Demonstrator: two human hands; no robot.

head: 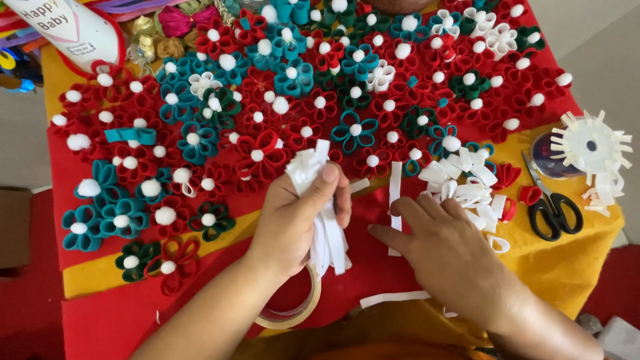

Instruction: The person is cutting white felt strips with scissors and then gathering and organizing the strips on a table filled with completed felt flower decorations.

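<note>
Containers: none seen.
Around: felt flowers (267, 87) crowding red cloth (120, 313); scissors (552, 207) at right; tape roll (297, 313) under left wrist.
Strips (327, 240): white, bunched, hanging from fist.
Left hand (297, 220): clenched round strips, thumb on top.
Right hand (440, 243): flat, fingers spread, touching single strip (395, 193).

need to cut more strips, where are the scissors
The black-handled scissors lie at the right of the head view on the yellow cloth, just below the white tape dispenser, beyond the right hand.
</note>
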